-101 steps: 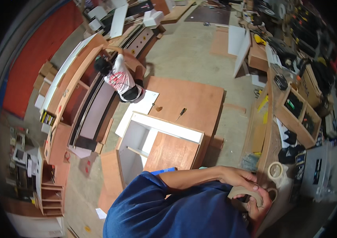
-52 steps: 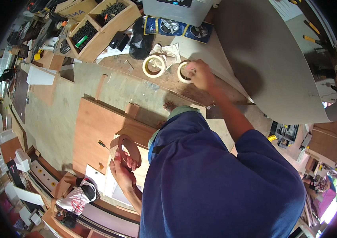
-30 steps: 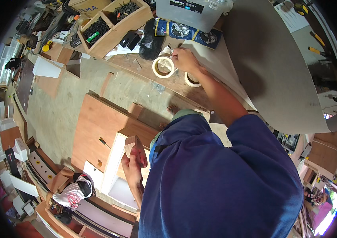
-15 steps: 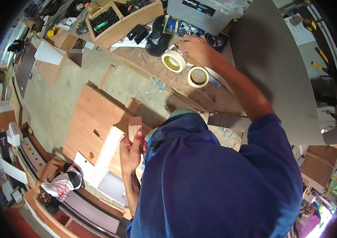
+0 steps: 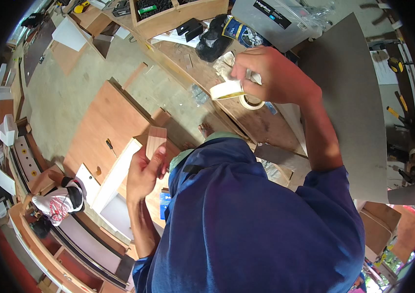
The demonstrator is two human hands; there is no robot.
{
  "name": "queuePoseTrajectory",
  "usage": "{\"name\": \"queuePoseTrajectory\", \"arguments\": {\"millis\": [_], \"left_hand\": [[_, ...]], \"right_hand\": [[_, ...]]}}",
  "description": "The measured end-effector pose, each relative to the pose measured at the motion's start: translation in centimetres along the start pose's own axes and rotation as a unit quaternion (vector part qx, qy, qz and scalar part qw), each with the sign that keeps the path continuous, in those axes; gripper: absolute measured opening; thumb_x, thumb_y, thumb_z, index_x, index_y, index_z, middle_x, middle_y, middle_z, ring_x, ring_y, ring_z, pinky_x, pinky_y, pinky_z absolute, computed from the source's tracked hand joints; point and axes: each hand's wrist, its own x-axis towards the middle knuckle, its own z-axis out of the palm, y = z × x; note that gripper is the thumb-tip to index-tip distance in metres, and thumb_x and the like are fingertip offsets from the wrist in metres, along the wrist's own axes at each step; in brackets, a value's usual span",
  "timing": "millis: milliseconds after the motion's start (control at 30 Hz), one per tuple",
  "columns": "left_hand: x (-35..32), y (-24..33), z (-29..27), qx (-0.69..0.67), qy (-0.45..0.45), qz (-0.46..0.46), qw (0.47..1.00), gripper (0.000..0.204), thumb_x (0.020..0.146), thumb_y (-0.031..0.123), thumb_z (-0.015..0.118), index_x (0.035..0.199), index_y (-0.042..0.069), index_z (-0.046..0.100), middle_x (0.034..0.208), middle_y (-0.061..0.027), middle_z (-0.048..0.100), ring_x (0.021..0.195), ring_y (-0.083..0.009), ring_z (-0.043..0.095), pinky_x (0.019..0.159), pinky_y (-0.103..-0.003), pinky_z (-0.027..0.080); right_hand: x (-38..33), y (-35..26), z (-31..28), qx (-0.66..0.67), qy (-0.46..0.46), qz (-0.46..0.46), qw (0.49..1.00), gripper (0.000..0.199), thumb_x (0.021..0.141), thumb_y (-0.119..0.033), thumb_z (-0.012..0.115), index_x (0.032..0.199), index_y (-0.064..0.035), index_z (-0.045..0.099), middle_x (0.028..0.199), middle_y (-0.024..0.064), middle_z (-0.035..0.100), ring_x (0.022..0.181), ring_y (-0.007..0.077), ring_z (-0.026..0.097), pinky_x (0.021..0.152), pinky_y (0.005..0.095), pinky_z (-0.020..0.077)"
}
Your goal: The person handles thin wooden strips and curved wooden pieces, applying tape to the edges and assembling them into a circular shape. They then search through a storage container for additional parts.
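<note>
My left hand (image 5: 144, 172) is closed around a small wooden block (image 5: 156, 136), thumb along its side, in front of my body. Above the workbench (image 5: 266, 126), my right hand (image 5: 276, 73) grips a roll of masking tape (image 5: 227, 90), now tilted so its outer side shows. A second masking tape roll (image 5: 253, 106) lies on the bench just below, partly covered by the held one. Beside my right fingers is a crumpled whitish piece (image 5: 224, 65); whether it is paper or cloth I cannot tell.
Across the bench stand a clear plastic bin (image 5: 261, 22), a black plastic bag (image 5: 214, 40) and a wooden box (image 5: 188, 18) of black screws. A large grey sheet (image 5: 341, 112) rises at right. Plywood (image 5: 105, 117) with a screwdriver (image 5: 111, 146) lies left. Another person (image 5: 58, 202) is farther left.
My right hand has lifted one tape roll off the bench and tilted it. My left hand still holds the wooden block. The whole view has shifted slightly.
</note>
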Motion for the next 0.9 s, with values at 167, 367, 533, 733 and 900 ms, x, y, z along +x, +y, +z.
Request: {"name": "queuePoseTrajectory", "arguments": {"millis": [167,367,533,733,900], "left_hand": [[-0.2,1.9,-0.8,0.093,0.014,0.031,0.995,0.038,0.104,0.035,0.064,0.101,-0.002,0.061,0.063,0.0,0.056,0.055,-0.0093,0.052,0.052,-0.027,0.04],[-1.1,5.3,-1.7,0.165,0.003,0.078,0.983,0.043,0.104,0.039,0.063,0.092,-0.002,0.061,0.058,-0.0061,0.06,0.055,-0.0139,0.058,0.054,-0.032,0.045],[-2.5,5.7,-1.5,0.229,0.024,0.091,0.969,0.042,0.104,0.037,0.064,0.094,-0.004,0.061,0.057,-0.0106,0.058,0.053,-0.0177,0.058,0.053,-0.035,0.045],[-3.4,6.1,-1.2,0.344,0.014,0.113,0.932,0.044,0.102,0.036,0.066,0.099,-0.007,0.057,0.063,-0.0187,0.058,0.061,-0.0381,0.058,0.064,-0.044,0.047],[-4.0,7.3,-0.6,0.409,-0.024,0.074,0.909,0.046,0.101,0.037,0.066,0.1,-0.008,0.055,0.069,-0.0249,0.062,0.075,-0.0474,0.064,0.071,-0.05,0.049]], "right_hand": [[1.8,-2.1,0.8,0.218,-0.021,-0.121,0.968,0.013,0.074,-0.002,0.062,0.08,-0.0053,0.05,0.098,0.0128,0.076,0.087,0.0298,0.072,0.085,0.042,0.0553],[3.0,-5.7,3.9,0.52,0.018,-0.135,0.843,0.012,0.092,-0.007,0.065,0.09,-0.005,0.053,0.084,0.0124,0.07,0.085,0.0233,0.072,0.093,0.0476,0.0572],[3.6,-8.3,6.1,0.501,-0.05,-0.083,0.86,0.007,0.093,0.006,0.068,0.094,0.0037,0.061,0.089,0.0173,0.075,0.086,0.0212,0.075,0.078,0.0339,0.0598],[4.0,-8.5,8.3,0.414,-0.03,-0.106,0.904,0.008,0.087,0.003,0.075,0.089,0.0015,0.068,0.097,0.0111,0.071,0.084,0.0177,0.072,0.073,0.0297,0.0573],[4.0,-10.5,9.1,0.333,0.028,-0.097,0.937,0.011,0.082,-0.003,0.08,0.09,-0.0069,0.073,0.099,0.0056,0.062,0.084,0.0182,0.066,0.072,0.0327,0.0533]]}}
